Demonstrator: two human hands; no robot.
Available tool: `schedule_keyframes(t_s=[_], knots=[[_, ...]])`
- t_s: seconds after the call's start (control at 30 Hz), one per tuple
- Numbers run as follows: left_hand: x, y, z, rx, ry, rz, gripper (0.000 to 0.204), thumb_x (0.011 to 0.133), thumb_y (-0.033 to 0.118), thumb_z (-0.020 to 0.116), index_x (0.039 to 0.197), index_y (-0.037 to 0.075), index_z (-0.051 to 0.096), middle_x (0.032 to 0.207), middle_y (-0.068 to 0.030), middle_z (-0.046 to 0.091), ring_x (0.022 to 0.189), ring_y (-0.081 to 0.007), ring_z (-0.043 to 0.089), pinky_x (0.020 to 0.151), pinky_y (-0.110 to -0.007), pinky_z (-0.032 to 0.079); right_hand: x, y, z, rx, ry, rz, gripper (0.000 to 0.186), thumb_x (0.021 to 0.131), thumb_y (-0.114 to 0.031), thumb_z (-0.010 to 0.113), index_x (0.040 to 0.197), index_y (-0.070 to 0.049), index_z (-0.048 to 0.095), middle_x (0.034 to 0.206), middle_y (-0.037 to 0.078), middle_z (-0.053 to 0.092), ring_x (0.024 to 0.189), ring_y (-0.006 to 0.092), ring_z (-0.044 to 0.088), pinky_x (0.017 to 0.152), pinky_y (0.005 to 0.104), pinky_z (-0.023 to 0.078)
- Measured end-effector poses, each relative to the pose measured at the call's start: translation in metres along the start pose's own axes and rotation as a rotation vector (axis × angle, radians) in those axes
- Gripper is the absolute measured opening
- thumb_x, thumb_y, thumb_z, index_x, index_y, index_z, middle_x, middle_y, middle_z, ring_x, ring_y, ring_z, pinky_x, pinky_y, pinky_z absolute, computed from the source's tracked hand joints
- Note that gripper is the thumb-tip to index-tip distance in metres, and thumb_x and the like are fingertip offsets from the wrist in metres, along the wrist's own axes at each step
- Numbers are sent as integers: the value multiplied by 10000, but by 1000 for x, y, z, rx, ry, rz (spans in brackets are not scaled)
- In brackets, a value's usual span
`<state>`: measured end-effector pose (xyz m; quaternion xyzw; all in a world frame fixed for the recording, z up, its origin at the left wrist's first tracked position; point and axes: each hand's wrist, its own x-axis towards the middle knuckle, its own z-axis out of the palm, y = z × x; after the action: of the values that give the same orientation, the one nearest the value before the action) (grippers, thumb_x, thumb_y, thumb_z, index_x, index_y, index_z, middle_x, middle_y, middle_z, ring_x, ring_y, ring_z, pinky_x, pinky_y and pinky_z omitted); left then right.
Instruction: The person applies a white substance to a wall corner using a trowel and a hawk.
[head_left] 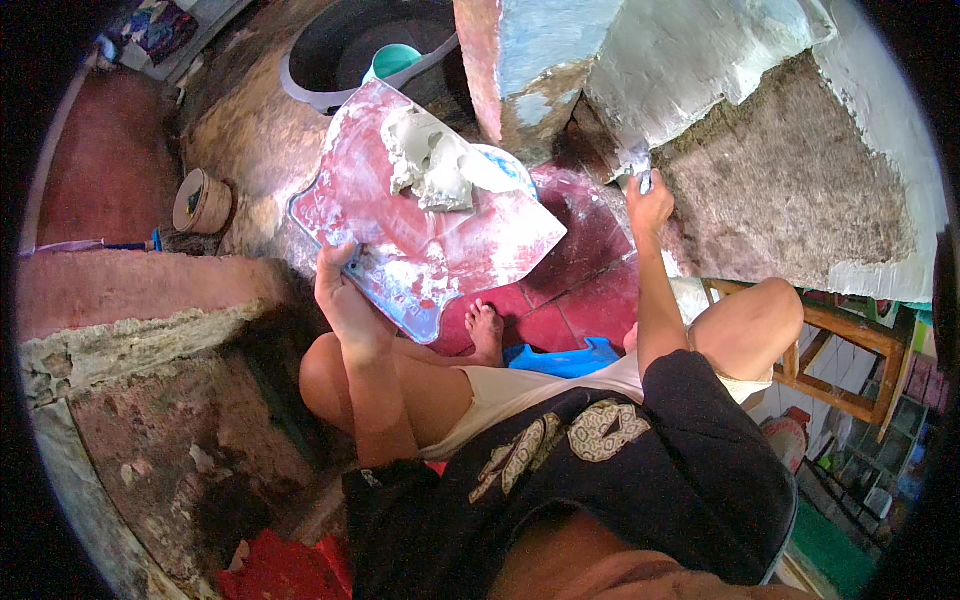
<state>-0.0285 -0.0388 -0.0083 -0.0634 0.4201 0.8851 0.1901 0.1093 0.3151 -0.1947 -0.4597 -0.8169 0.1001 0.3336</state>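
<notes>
My left hand (350,300) grips the near left edge of a flat pinkish board (345,170) with a blue rim. A lump of wet grey-white plaster (430,160) sits on the board's far half, and white smears cover the rest. Ahead and to the right, my right hand (650,207) is closed around a small scraper (636,160), its blade at the lower edge of the plastered wall area. Smooth, pale plaster (690,65) coats the upper part of that wall. Below and right of it, a rough brown-grey patch (790,180) is uncoated.
A black basin (318,98) with a teal bowl (398,60) stands beyond the board. Farther left is a small round bucket (203,200). A low, rough wall (150,300) borders my left. Blue plastic (565,360) lies near my foot on red tiles (590,315). A wooden frame (860,345) stands at right.
</notes>
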Motion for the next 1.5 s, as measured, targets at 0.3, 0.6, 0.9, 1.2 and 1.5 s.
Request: schedule_keyframes(t_s=[0.3,0.6,0.9,1.2,1.5], knots=[[-3,0,9,-38,20,15,252,717,127,472,939,11,505,858,-74,566,765,-185,568,722,-306,461,-12,0,-4,38,-102,-18,209,675,-205,623,772,-24,587,643,221,563,603,383,559,560,422,441],[-4,1,13,-31,30,-22,265,714,127,474,953,17,506,855,-75,568,772,-188,568,731,-311,461,25,10,2,-48,-168,-123,312,676,-292,614,867,-45,614,639,224,563,622,380,562,576,428,442],[-2,-2,7,-19,35,-23,271,712,124,472,961,21,502,857,-75,568,772,-192,568,733,-321,461,-8,34,-24,54,-93,-223,261,726,-243,636,827,-4,604,597,180,571,559,310,583,509,378,436],[-3,-2,12,-33,6,-42,281,718,128,463,973,14,494,887,-82,571,794,-199,569,748,-321,455,28,80,15,594,-290,187,268,727,-236,651,816,12,601,536,60,527,485,108,464,485,284,384],[-1,-4,8,-58,-10,-50,277,720,115,463,976,13,492,891,-90,569,802,-204,569,765,-334,452,27,45,6,35,127,-3,334,674,-288,676,758,26,601,618,215,565,572,343,564,550,386,431]])
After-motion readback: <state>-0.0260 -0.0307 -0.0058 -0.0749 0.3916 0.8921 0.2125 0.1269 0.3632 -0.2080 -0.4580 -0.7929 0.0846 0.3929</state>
